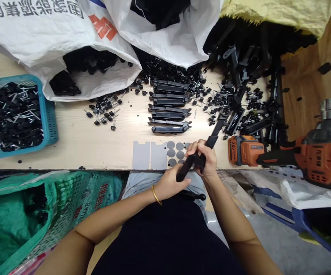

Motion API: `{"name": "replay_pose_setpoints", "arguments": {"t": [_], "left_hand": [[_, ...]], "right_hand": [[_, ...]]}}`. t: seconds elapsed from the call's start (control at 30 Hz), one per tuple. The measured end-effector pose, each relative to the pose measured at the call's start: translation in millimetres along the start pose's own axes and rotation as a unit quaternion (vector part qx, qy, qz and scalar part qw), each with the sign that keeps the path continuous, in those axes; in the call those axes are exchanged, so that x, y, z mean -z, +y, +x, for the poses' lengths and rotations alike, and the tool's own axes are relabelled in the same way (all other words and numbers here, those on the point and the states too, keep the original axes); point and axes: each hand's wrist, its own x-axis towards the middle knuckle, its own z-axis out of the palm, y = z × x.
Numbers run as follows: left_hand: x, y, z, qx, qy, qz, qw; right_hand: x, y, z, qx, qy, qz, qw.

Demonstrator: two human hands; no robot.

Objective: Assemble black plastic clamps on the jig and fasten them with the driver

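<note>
Black piece [200,162] between left fingers [183,185] and right fingers [209,154].

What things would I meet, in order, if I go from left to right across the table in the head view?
Light-blue plastic basket, loose cluster of black-headed metal pins, two flat grey rectangles, long black part held in the left hand and right hand, orange-and-black cordless power tool.
</note>
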Motion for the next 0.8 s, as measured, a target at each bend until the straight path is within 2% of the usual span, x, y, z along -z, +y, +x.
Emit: {"name": "replay_pose_setpoints", "arguments": {"t": [0.13,0.17,0.2,0.33,0.37,0.47,0.53,0.67,0.8], "left_hand": [[-6.6,-7,-10,0.015,-0.017,0.036,0.999],[-7.8,-7,-12,0.022,-0.015,0.039,0.999],[-8.9,-7,-13,0.031,-0.006,0.037,0.999],[-12.5,-1,-14,0.042,0.027,0.007,0.999],[-12.7,1,-15,0.038,0.023,0.007,0.999],[-10.9,4,-15,0.029,0.018,0.043,0.998],[-8.4,6,-14,0.034,0.022,0.068,0.997],[-3.1,7,-12,0.039,0.031,0.075,0.996],[1.0,7,-15,0.027,0.018,0.087,0.996]], "right_hand": [[1,3,-2,-0.112,-0.09,0.017,0.99],[-1,5,-4,-0.123,-0.095,0.026,0.988],[-3,8,-6,-0.117,-0.077,0.037,0.989],[-12,15,-13,-0.028,0.061,0.061,0.996],[-13,15,-14,-0.02,0.066,0.065,0.995],[-14,13,-14,-0.044,0.006,0.091,0.995],[-15,13,-13,-0.044,-0.007,0.105,0.993],[-22,16,-13,0.01,0.068,0.109,0.992],[-25,18,-18,0.03,0.071,0.103,0.992]]}}
